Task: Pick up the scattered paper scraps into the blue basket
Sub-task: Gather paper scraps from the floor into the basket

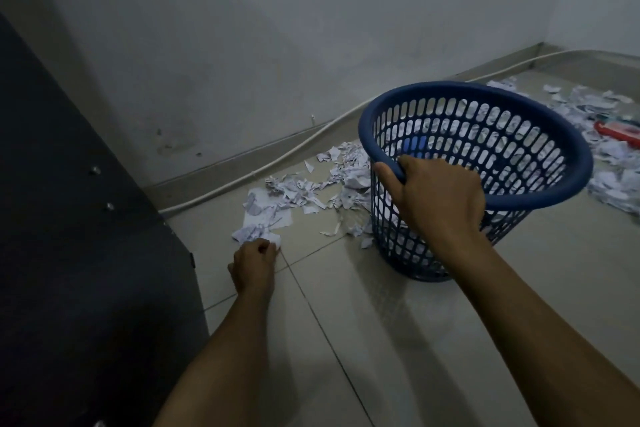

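Head view: right hand (437, 199) clenched on tilted blue perforated plastic basket (540, 191) rim, left hand (254, 265) pinching white torn paper scraps (273, 215) on tiled floor (381, 322) beside dark cabinet (69, 218).

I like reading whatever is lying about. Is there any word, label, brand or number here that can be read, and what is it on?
No text can be read.
Paper scraps on the floor: dark printed marks, too small and blurred to read.
Red object past the blue basket: pale patch, maybe a label, unreadable.
Blue basket: no marking visible.
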### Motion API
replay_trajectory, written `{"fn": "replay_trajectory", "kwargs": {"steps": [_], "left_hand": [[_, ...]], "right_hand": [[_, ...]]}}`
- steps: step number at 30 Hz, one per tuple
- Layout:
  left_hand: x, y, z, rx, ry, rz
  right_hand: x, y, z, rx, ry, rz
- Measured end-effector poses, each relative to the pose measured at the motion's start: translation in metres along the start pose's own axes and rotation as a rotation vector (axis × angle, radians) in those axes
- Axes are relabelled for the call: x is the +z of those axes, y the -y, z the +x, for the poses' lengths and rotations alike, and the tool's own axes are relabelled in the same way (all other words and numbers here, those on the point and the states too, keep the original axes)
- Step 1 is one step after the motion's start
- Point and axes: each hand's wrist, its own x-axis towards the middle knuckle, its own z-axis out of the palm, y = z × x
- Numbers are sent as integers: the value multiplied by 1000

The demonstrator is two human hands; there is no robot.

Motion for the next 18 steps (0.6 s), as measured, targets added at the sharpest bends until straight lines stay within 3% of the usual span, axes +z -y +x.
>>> {"fn": "replay_trajectory", "kwargs": {"steps": [7,14,18], "left_hand": [[-2,2,19,55,-62,81],[11,25,40,69,278,217],[12,27,31,114,254,237]], "right_hand": [[1,4,0,-17,3,0],[2,4,1,-18,-17,-33],[0,5,2,-7,-11,-35]]}}
